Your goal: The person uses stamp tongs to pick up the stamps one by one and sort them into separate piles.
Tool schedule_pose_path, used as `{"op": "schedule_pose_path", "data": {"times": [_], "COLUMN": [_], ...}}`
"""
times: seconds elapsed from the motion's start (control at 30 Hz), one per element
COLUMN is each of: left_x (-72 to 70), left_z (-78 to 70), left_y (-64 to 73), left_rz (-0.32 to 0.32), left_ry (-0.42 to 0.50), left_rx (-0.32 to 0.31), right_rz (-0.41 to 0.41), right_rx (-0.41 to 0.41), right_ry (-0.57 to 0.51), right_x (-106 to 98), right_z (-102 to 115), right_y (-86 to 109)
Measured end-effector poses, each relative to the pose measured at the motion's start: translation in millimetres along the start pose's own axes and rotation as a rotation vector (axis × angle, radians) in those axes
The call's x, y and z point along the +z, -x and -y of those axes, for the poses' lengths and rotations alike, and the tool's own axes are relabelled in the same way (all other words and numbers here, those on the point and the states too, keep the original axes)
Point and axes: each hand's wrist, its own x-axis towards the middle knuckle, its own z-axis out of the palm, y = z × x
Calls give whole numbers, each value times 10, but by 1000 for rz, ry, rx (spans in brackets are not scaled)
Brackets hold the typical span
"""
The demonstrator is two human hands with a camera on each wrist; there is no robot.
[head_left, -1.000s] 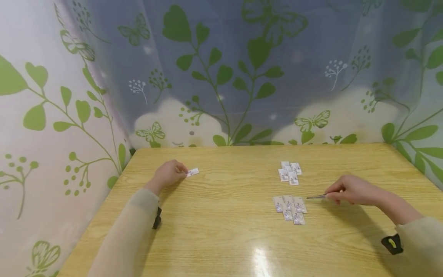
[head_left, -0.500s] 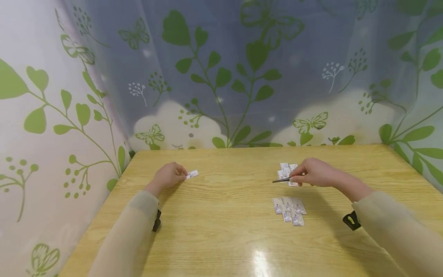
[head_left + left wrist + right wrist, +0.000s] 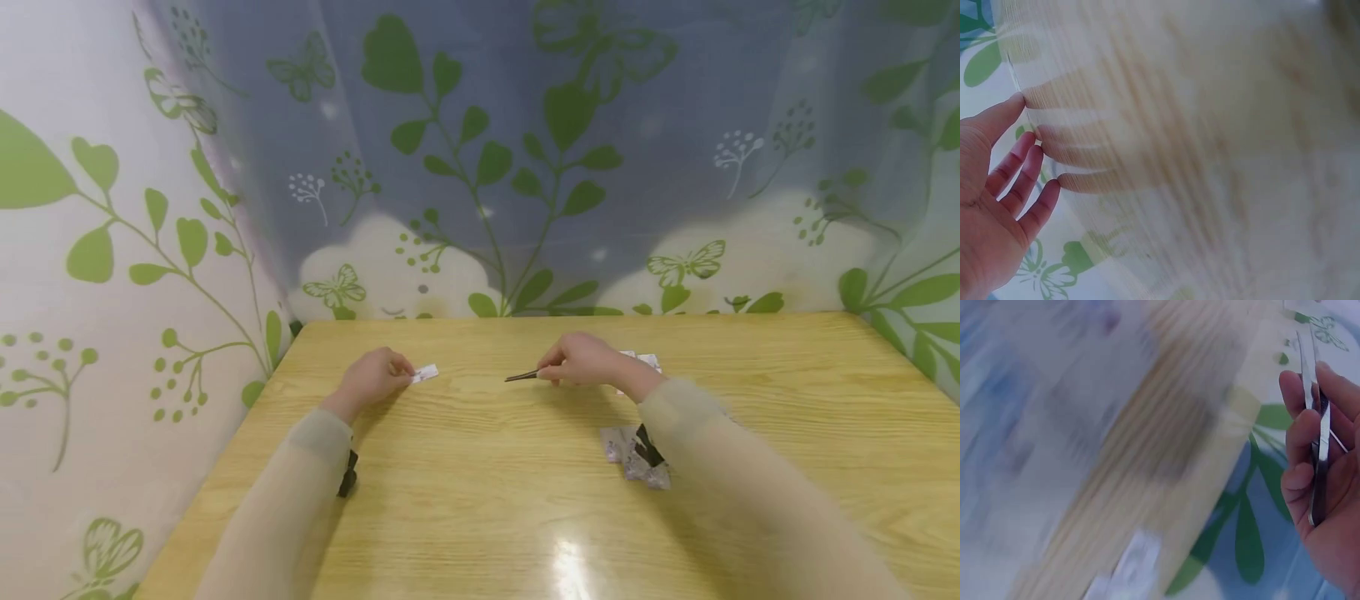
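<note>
My left hand point(image 3: 375, 379) is at the far left of the table, its thumb and fingers pinching the near end of a small white printed packet point(image 3: 425, 374). In the left wrist view, the fingertips of the left hand point(image 3: 1007, 194) meet the tabletop; the packet is hidden there. My right hand point(image 3: 585, 360) holds slim metal tweezers point(image 3: 521, 377), pointing left toward that packet. Nothing shows between their tips. In the right wrist view, the fingers and thumb of the right hand point(image 3: 1329, 462) wrap the tweezers point(image 3: 1319, 431), whose two arms stand slightly apart.
Behind the right wrist, several white packets point(image 3: 648, 361) lie partly covered. Several purple-and-white packets point(image 3: 613, 444) lie nearer on the wooden table point(image 3: 465, 483), overlapped by the right sleeve and its black wrist strap. A leaf-patterned curtain point(image 3: 450, 208) hangs along the table's back and left.
My right hand has swung from the right side, over the white packets, leftward to mid-table with the tweezers. My left hand has stayed at its packet. The view has shifted slightly.
</note>
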Motion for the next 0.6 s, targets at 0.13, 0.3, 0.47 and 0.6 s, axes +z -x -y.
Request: {"op": "schedule_pose_path", "data": {"times": [0.13,0.3,0.47,0.6], "left_x": [-1,-18,-24,-29], "left_z": [-8,-18,-30,-35], "left_y": [0,-10,13,17], "left_rz": [1,0,9,8], "left_ry": [-1,-12,-11,-11], "left_rx": [3,12,-12,0], "right_rz": [-27,-70,-96,-125], "right_rx": [19,24,35,51], "right_ry": [18,47,72,106], "right_x": [128,291,434,518], "right_z": [122,253,368,431], "right_y": [-233,-489,-671,-768]}}
